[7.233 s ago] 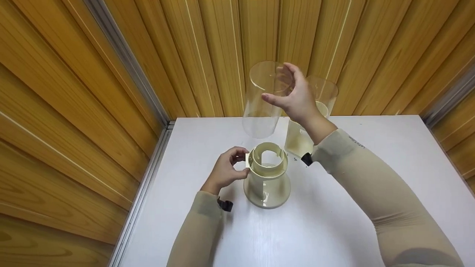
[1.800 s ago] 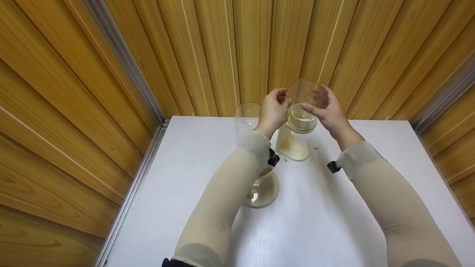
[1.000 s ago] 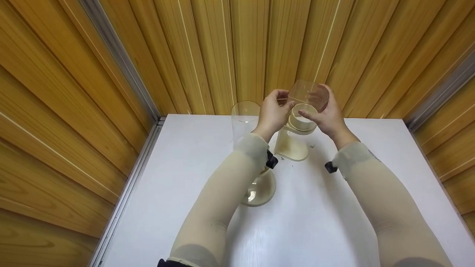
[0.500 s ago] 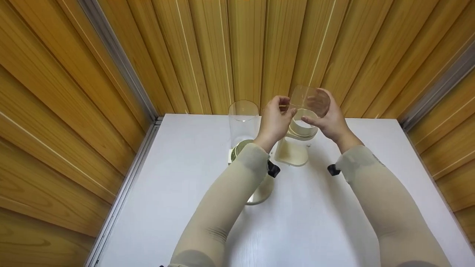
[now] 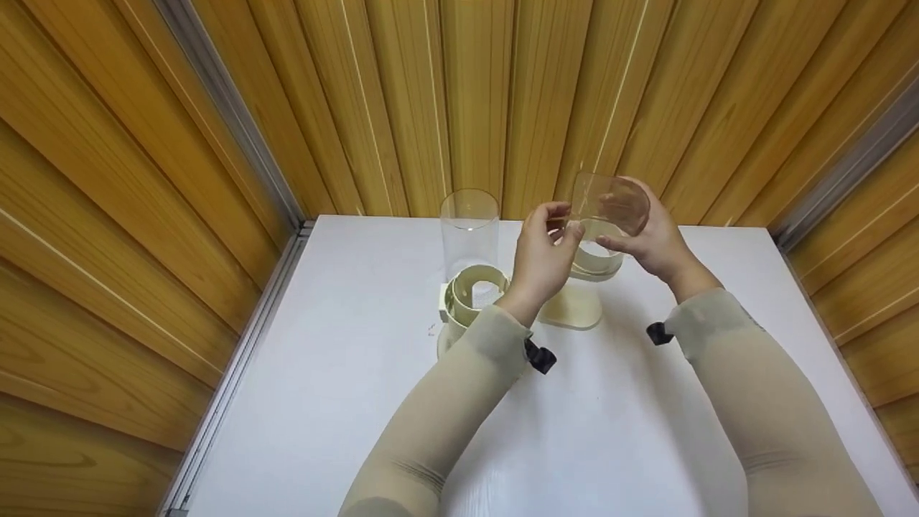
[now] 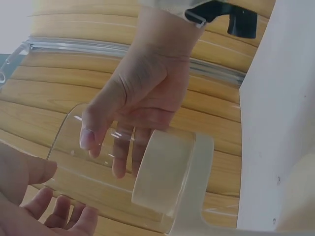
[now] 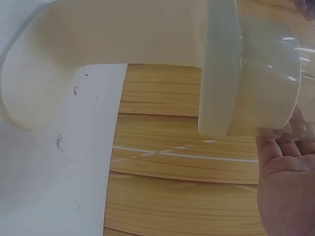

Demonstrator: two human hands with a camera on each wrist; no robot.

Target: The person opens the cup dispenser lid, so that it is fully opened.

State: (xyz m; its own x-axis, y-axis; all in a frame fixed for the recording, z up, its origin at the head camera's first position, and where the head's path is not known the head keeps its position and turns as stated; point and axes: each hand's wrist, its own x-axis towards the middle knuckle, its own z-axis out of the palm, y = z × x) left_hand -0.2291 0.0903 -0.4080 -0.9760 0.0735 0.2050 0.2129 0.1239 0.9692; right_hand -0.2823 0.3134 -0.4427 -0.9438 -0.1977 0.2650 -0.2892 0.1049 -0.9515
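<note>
A short clear plastic tube is between both hands at the ring of the right-hand cream stand. My right hand grips its right side, the thumb in front and the fingers behind. With thumb and fingertips, my left hand holds its left side near the upper end. In the left wrist view the tube's lower end appears to surround the stand's cream collar. That collar also shows in the right wrist view, my right fingers beside it. From the head, the tube looks tilted right.
A second cream stand with a round ring is to the left, its base partly behind my left forearm. Behind it stands a taller clear tube. All are on a white table before wood-panelled walls.
Earlier, my right hand held the tall tube above the left stand; it now stands behind. Both hands went to the short tube. Lately they and the tube shifted slightly right and nearer me.
</note>
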